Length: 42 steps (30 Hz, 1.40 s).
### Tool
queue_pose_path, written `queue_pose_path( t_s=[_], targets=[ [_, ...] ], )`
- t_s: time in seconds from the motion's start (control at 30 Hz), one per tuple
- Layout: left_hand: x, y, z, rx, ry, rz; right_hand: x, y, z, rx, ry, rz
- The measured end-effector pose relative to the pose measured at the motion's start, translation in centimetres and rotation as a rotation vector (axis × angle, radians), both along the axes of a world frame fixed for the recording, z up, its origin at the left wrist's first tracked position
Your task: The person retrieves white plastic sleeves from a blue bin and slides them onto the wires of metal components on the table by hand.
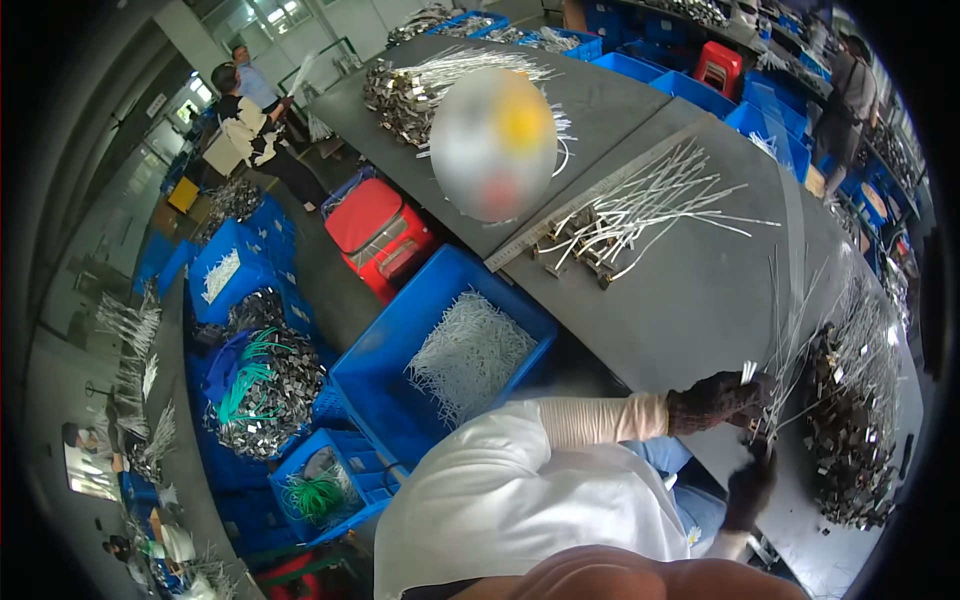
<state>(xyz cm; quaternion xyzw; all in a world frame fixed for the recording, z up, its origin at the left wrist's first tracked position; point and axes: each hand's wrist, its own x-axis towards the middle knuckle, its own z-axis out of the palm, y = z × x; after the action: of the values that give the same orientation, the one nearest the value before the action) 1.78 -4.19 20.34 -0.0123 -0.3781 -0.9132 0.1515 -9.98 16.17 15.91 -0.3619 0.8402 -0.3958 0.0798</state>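
Observation:
Both my hands wear dark knit gloves and meet above the table's edge at the lower right. My left hand (718, 402) is closed on thin white wires (748, 372), whose short pale ends stick up past the fingers. Just below it my right hand (752, 488) comes close to the wires, its fingers smeared by motion, so I cannot see what it grips. Long thin wires (785, 330) fan up and away from the hands. Right beside them lies a big heap of small dark metal-ended parts (850, 440) with long white leads.
A loose bundle of white wires with dark end blocks (610, 235) lies mid-table by a steel ruler (545, 228). Left of me stands a blue bin (375, 350) holding white wire pieces (470, 360). Beyond are a red stool (375, 225), another heap (400, 100) and other people.

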Motion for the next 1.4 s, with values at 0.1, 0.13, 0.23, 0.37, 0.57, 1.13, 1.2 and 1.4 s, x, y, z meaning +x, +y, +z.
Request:
queue_pose_path(
  t_s=[0.1, 0.13, 0.23, 0.37, 0.57, 1.13, 1.2, 1.4],
  targets=[
    [0.7, -2.3, 3.6, 0.164, -0.034, 0.120, 1.9, -9.3, 3.4, 0.060, 0.029, 0.151],
    [1.7, -4.6, 2.7, 0.172, 0.003, 0.236, 3.1, -12.8, 4.5, 0.111, -0.111, 0.216],
    [2.2, -7.7, 2.4, 0.253, 0.077, 0.503, 4.9, -16.9, 3.2, 0.021, -0.098, 0.405],
    [3.9, -10.0, 4.2, 0.360, 0.139, 0.638, 7.0, -17.0, 2.4, 0.030, -0.560, 0.576],
    [3.5, -12.1, 3.3, 0.474, 0.091, 0.674, 6.8, -15.4, 4.6, -0.214, -1.212, 0.509],
    [4.0, -20.3, 0.5, 0.262, -0.217, 0.605, 4.1, 3.8, 1.6, 0.130, -0.621, 0.132],
    [-1.8, -22.1, -0.7, 0.358, -0.175, 0.600, 2.9, 10.4, -6.0, 0.177, -0.461, 0.042],
    [-2.4, -21.8, 1.2, 0.312, -0.089, 0.204, 4.9, 11.3, -2.9, -0.053, -0.769, -0.150]
  ],
)
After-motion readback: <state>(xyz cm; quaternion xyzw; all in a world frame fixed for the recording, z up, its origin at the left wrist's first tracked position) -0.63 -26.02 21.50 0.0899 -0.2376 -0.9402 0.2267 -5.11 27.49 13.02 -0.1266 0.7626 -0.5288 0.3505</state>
